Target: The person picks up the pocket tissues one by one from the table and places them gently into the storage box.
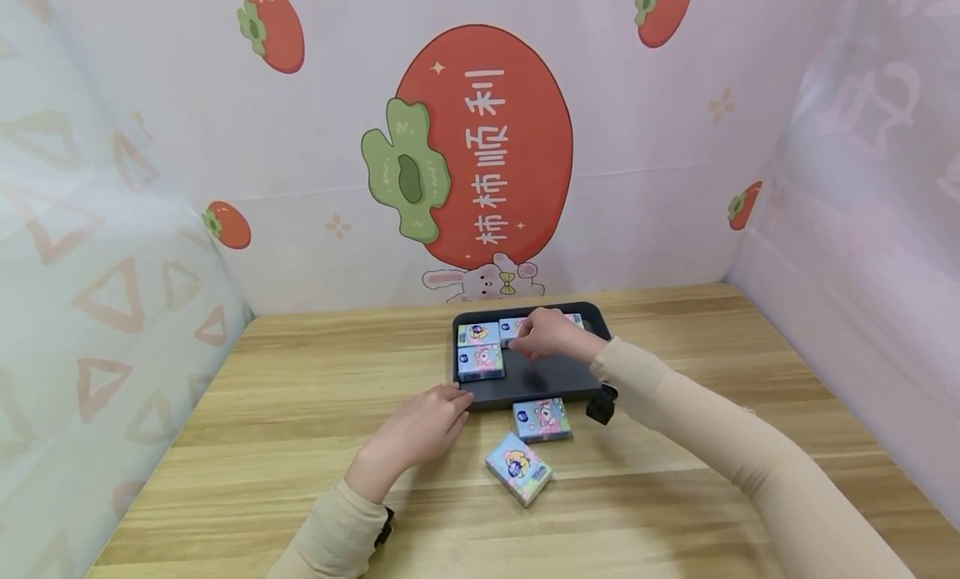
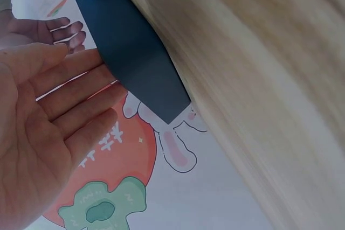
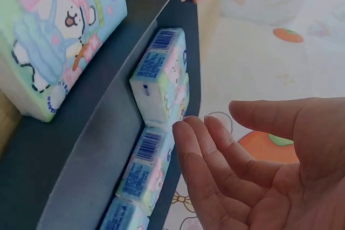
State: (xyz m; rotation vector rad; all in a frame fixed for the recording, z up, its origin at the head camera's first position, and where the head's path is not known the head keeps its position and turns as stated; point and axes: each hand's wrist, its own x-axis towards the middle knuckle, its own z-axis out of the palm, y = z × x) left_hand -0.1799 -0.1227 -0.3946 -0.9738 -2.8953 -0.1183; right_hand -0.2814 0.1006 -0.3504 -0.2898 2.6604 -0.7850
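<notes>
A dark tray holds several small tissue packs printed with cartoon animals. Two stand at its left side, a back-left pack and a front-left pack. Along the back edge is another pack, partly hidden by my right hand. That hand hovers over the tray, its fingertips close to the packs and nothing between thumb and fingers in the right wrist view. The fingertips of my left hand touch the tray's front-left rim, fingers nearly straight.
In front of the tray, on the wooden table, lie a pink-figured tissue pack and a turned tissue pack. A printed cloth backdrop rises behind the table.
</notes>
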